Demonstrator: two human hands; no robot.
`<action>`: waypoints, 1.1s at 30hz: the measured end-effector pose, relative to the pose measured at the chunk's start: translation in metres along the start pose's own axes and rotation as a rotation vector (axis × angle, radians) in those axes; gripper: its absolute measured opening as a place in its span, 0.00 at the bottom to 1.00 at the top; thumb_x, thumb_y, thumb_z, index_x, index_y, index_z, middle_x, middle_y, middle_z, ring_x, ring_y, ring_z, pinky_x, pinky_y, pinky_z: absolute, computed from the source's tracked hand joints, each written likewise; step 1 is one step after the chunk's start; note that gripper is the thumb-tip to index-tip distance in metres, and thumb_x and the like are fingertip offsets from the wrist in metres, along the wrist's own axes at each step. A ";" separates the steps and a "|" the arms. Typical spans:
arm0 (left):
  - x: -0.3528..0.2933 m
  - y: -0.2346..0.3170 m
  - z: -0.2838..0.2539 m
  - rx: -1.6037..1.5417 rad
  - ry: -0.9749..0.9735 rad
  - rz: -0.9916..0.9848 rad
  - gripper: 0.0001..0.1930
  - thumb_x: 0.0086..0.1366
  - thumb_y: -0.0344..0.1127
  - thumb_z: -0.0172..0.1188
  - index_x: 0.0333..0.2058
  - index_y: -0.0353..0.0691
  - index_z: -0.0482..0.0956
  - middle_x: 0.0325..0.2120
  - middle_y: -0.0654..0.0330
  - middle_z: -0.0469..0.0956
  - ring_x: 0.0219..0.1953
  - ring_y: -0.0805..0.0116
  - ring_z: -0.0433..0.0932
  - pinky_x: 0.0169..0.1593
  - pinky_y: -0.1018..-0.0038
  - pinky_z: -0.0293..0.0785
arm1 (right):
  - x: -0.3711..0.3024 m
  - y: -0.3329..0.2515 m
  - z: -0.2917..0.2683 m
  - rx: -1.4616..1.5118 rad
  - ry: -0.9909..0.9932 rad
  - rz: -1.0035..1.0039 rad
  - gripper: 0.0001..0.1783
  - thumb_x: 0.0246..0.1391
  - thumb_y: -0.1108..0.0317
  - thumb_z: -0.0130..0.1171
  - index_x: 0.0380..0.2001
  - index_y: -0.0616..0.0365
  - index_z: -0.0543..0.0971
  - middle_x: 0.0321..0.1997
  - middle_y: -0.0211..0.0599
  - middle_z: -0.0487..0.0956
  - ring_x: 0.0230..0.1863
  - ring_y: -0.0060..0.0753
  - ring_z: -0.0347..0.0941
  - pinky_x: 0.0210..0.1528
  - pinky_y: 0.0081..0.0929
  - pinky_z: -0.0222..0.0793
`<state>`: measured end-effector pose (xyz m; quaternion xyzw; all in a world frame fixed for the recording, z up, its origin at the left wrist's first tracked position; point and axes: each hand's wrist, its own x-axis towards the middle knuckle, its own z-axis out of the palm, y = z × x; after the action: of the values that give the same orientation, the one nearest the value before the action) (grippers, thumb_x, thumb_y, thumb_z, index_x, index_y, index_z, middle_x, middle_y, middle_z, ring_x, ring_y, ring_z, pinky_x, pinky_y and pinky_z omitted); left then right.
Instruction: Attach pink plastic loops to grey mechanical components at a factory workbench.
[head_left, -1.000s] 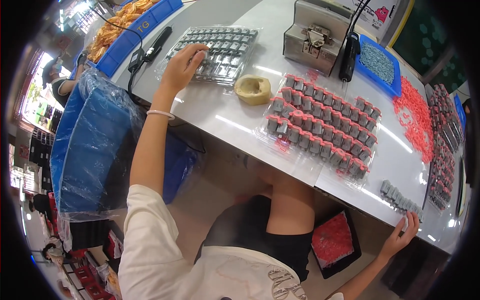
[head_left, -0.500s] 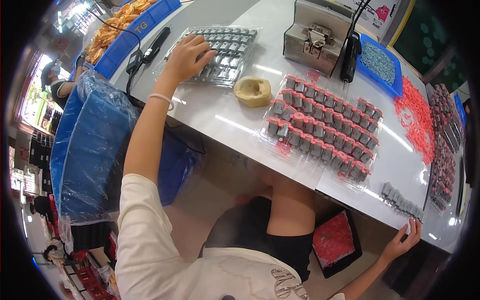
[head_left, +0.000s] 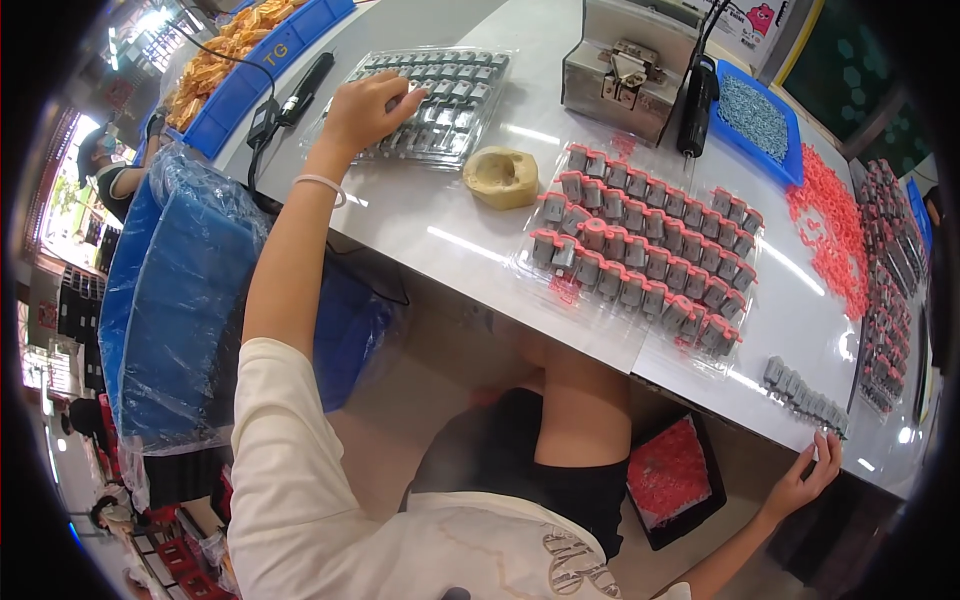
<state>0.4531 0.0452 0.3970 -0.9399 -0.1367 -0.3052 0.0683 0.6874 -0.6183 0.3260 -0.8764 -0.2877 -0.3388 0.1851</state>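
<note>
My left hand (head_left: 372, 112) rests over the clear plastic tray (head_left: 462, 150) of grey block-shaped parts at the upper left. Its fingers are curled down toward the parts and the thumb points right; what they pinch, if anything, is hidden. At the lower right, my right hand (head_left: 805, 478) is at the table's front edge with slightly bent fingers apart. Its fingertips are close to the near end of a row of loose grey parts (head_left: 800, 392). Between the hands lies a second clear tray with rows of grey parts topped by red-pink pieces (head_left: 640, 250).
A yellowish hollowed block (head_left: 501, 178) stands between the trays. Behind are a metal fixture (head_left: 625, 75), a black electric screwdriver (head_left: 697, 110) and a blue bin (head_left: 755, 115) of small blue-grey pieces. Loose pink pieces (head_left: 830, 235) lie at the right. Another black screwdriver (head_left: 305, 90) lies at the left.
My left hand has shifted slightly left over the tray, its fingers more curled. My right hand stays near the row's end, almost unmoved. The whole view has shifted a little.
</note>
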 end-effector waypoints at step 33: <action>-0.091 0.390 -0.032 -2.587 -0.421 -1.180 0.22 0.68 0.52 0.41 0.22 0.41 0.66 0.17 0.61 0.65 0.22 0.71 0.64 0.29 0.76 0.64 | -0.034 -0.205 -0.014 0.989 -0.207 -0.239 0.18 0.34 0.66 0.72 0.34 0.56 0.81 0.33 0.32 0.67 0.29 0.27 0.65 0.30 0.24 0.64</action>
<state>0.4808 -0.3525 0.3513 -0.1747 -0.1383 -0.0538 -0.9734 0.5310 -0.4817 0.3391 -0.6739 -0.5285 -0.0928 0.5079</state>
